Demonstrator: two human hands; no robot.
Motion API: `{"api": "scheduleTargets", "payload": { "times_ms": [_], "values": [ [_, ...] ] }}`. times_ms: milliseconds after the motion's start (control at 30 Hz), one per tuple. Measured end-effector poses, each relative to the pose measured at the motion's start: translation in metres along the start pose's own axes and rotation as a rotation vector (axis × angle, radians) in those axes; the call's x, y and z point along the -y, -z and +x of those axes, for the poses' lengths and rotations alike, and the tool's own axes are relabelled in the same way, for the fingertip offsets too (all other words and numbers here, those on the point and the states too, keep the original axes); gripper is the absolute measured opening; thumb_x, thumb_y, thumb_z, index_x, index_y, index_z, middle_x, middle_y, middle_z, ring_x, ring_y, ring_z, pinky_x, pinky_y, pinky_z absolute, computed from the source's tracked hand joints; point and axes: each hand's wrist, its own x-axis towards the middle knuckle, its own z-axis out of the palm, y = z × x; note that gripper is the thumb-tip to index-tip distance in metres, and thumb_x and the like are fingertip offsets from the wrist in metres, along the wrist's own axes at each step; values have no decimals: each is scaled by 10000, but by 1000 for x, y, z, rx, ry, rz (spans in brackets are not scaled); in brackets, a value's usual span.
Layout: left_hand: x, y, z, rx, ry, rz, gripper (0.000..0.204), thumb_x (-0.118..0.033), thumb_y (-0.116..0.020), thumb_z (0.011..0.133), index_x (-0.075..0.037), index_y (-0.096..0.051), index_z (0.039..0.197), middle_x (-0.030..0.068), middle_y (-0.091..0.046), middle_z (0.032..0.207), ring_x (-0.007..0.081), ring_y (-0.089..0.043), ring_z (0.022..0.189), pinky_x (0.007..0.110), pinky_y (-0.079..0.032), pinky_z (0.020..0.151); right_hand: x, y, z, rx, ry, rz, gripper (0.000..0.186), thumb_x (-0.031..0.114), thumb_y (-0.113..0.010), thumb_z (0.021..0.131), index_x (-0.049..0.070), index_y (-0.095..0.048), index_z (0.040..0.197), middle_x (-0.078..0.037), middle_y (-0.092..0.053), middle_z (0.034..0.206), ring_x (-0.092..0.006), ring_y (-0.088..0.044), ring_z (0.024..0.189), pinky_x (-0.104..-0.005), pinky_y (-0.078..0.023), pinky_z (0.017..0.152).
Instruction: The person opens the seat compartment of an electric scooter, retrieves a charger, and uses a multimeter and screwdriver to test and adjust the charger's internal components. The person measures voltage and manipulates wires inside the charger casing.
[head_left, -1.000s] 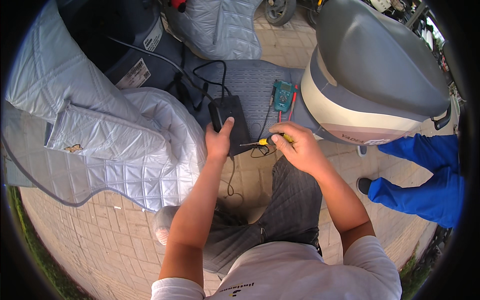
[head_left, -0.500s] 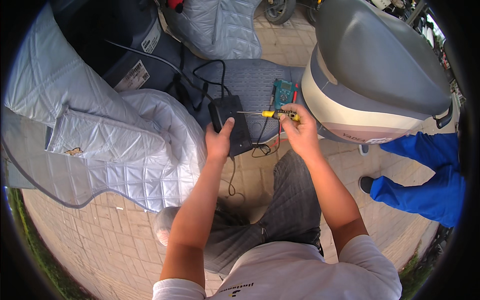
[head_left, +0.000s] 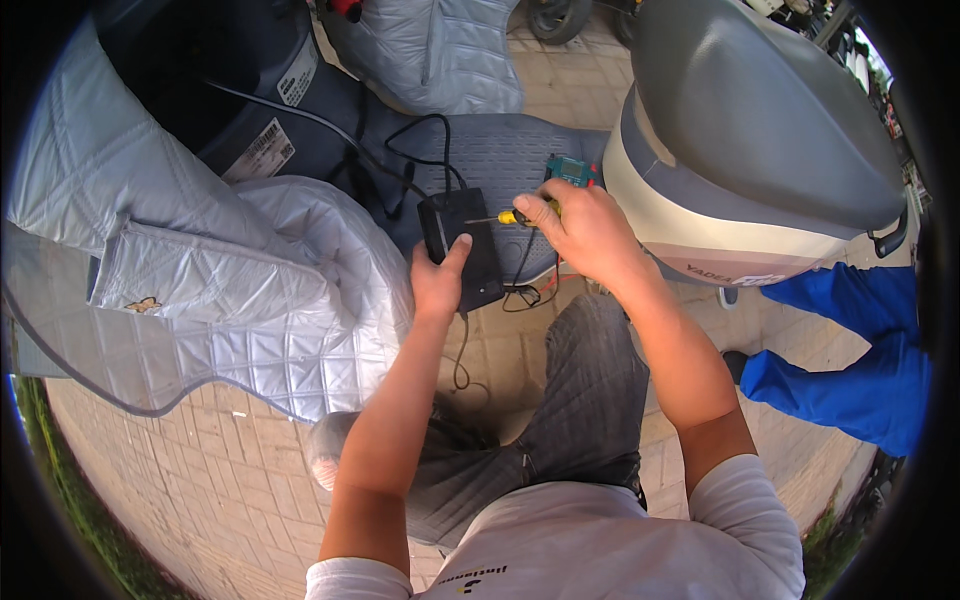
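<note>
Screwdriver on the black box, scooter footboard.
Your left hand (head_left: 438, 283) pins the box (head_left: 462, 248) flat on the footboard (head_left: 520, 160), thumb on top; keep it pressed so the box can't twist. Your right hand (head_left: 585, 228) is closed around the yellow-handled screwdriver (head_left: 505, 217), tip at the box's right edge; hold the shaft in line with the screw and push before turning, clear of the black cables (head_left: 520, 290). Versus 1 s ago: the right hand has moved up from the box's lower end to its upper right, now covering most of the green meter (head_left: 570, 170). Left hand unchanged.
</note>
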Motion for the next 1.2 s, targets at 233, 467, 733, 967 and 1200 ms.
{"api": "scheduleTargets", "payload": {
  "times_ms": [233,467,733,967,1200],
  "values": [
    [-1,1,0,1,-33,78,598,-333,-783,809,80,-539,1166,161,-667,1049,208,-631,928,306,-495,849,7,18,13,76,209,-131,344,401,-592,923,71,-685,937,-139,-655,661,-362,-656,680,-457,-509,634],
    [3,3,3,10,-24,85,625,-370,-785,795,73,-537,1160,173,-668,1051,228,-635,934,323,-493,856,-5,7,3,-2,266,139,295,346,-645,899,72,-679,1003,-164,-683,899,-347,-657,858,-448,-508,731],
    [-3,1,0,31,-85,214,604,-351,-769,821,79,-528,1170,177,-661,1063,226,-633,942,319,-496,852,-13,19,-1,153,556,-60,312,334,-636,917,68,-667,1076,-139,-631,967,-377,-629,947,-435,-507,799],
    [-3,0,1,15,-71,171,626,-372,-789,793,70,-547,1164,180,-671,1069,240,-640,967,327,-485,879,-13,10,-1,9,315,126,376,286,-615,928,37,-554,1203,-174,-626,1094,-387,-614,1002,-418,-496,851],
    [7,3,7,1,-22,105,607,-361,-778,812,69,-550,1174,173,-663,1095,230,-628,988,320,-480,886,-5,6,0,-40,308,126,251,274,-590,928,57,-611,1052,-144,-656,938,-359,-648,919,-446,-512,764]
  ]
}}
